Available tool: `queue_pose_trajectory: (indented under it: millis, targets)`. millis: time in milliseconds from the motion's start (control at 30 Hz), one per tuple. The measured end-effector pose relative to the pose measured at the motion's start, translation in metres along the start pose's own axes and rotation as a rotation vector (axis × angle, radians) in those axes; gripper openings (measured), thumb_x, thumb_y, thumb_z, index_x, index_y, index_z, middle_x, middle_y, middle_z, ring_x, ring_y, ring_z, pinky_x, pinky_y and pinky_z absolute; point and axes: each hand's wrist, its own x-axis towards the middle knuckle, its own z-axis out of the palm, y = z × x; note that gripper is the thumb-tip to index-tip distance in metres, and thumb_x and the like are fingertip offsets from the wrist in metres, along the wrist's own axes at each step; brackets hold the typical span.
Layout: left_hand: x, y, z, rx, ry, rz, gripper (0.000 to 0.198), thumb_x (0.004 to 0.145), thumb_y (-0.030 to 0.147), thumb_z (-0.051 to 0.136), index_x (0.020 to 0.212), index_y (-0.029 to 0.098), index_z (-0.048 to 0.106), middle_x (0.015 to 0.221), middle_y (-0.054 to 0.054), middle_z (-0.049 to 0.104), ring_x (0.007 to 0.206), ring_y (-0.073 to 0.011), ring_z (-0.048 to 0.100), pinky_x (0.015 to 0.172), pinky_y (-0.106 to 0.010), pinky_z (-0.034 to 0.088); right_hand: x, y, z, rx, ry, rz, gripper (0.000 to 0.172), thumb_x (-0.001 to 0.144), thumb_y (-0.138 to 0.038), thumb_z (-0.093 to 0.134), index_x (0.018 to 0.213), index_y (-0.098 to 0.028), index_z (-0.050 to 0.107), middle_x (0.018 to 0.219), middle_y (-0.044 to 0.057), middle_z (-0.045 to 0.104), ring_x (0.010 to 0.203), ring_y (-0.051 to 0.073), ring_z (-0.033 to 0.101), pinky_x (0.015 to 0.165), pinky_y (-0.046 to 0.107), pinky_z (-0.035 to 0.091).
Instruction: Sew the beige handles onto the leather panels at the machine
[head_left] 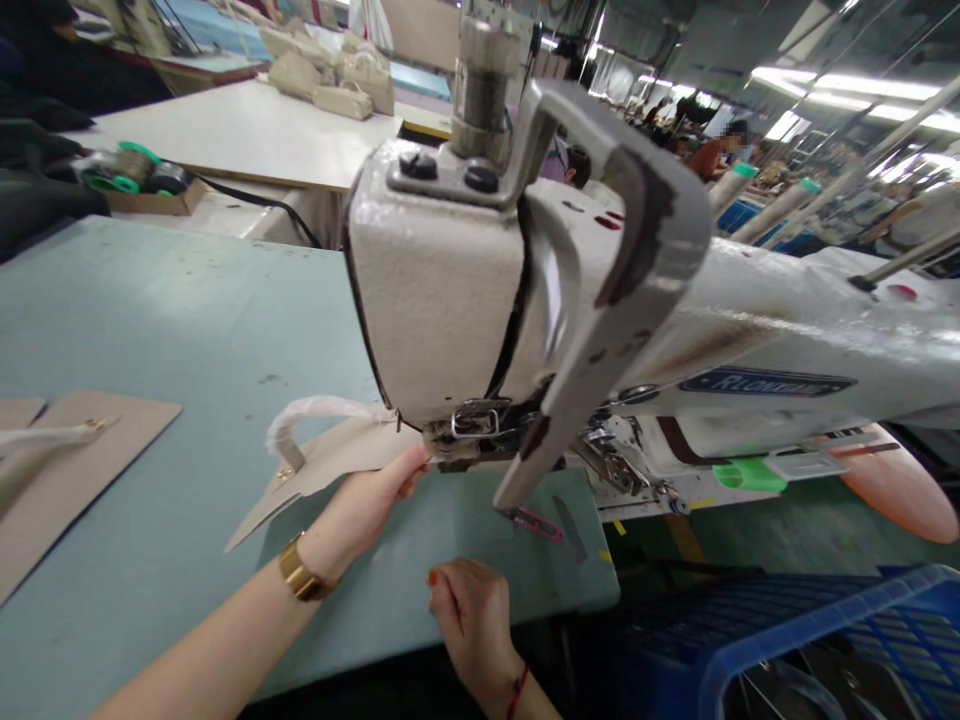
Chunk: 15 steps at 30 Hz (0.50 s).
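Observation:
My left hand (379, 495), with a gold band at its wrist, pinches the near edge of a beige bag panel (341, 450). The panel lies partly under the head of a white sewing machine (439, 285), which hides its right end. A handle in clear wrap (315, 408) arches up from the panel, fixed with gold-coloured hardware. Close to the table's front edge, my right hand (476, 615) is closed in a loose fist, apart from the panel. What it may hold is hidden by the curled fingers.
More beige panels (97, 440) lie on the green table (202, 310) at left. A metal lever (600, 310) hangs down right of the machine head. A blue crate (712, 650) stands at lower right. Beige bags (345, 85) sit on a white table behind; people work farther back.

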Motion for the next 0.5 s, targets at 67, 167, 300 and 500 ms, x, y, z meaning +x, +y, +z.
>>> queue_pose_trajectory:
  millis: [67,167,300,500]
  targets:
    - [0.001,0.003,0.002,0.002,0.001,0.008,0.032,0.075,0.039,0.07,0.06,0.019,0.052,0.054,0.006,0.045,0.049,-0.0097,0.033,0.047,-0.022,0.028,-0.001,0.001,0.001,-0.012,0.005,-0.014,0.039,0.098,-0.023,0.033,0.065,-0.017,0.053,0.06,0.002,0.055,0.058,0.013,0.052,0.06,0.025,0.031]
    - [0.0,0.008,0.006,-0.002,0.011,0.011,0.03,0.075,0.038,0.07,0.061,0.019,0.052,0.055,0.006,0.045,0.049,-0.0092,0.032,0.046,-0.022,0.026,-0.001,0.003,0.003,-0.024,0.011,-0.024,0.039,0.098,-0.023,0.033,0.067,-0.017,0.055,0.06,0.003,0.056,0.059,0.013,0.053,0.061,0.026,0.032]
    - [-0.001,0.013,0.009,-0.003,0.025,0.029,0.029,0.075,0.04,0.069,0.064,0.018,0.053,0.058,0.005,0.047,0.049,-0.009,0.032,0.047,-0.022,0.025,-0.002,0.004,0.003,-0.034,0.01,-0.016,0.04,0.099,-0.024,0.032,0.067,-0.017,0.055,0.06,0.004,0.057,0.059,0.014,0.053,0.06,0.025,0.033]
    - [-0.004,0.01,0.017,-0.047,0.08,0.034,0.035,0.074,0.041,0.069,0.057,0.02,0.047,0.052,0.007,0.039,0.047,-0.009,0.03,0.046,-0.023,0.025,-0.002,0.003,0.001,-0.011,-0.002,-0.009,0.042,0.1,-0.027,0.032,0.069,-0.017,0.058,0.063,0.005,0.059,0.061,0.014,0.056,0.062,0.024,0.035]
